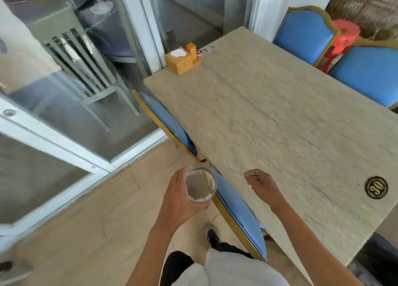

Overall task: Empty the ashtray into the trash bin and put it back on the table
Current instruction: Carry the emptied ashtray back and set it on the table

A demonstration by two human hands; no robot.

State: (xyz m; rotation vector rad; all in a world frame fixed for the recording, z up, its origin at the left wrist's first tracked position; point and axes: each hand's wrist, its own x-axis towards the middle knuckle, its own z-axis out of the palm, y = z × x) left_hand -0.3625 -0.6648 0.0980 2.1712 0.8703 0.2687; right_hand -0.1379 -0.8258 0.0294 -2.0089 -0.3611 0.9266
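Observation:
My left hand (179,201) is shut on a round glass ashtray (201,184), held upright over the floor beside the table's near-left edge. Grey ash residue coats its inside. My right hand (261,184) hovers over the edge of the beige stone-look table (280,117), fingers loosely curled with nothing in them. No trash bin is in view.
Blue chairs with gold frames are tucked under the table's left side (239,210) and stand at its far right (305,33). A wooden napkin box (182,60) sits at the far corner, a round number badge (376,187) at the right. A glass door (64,91) lies left.

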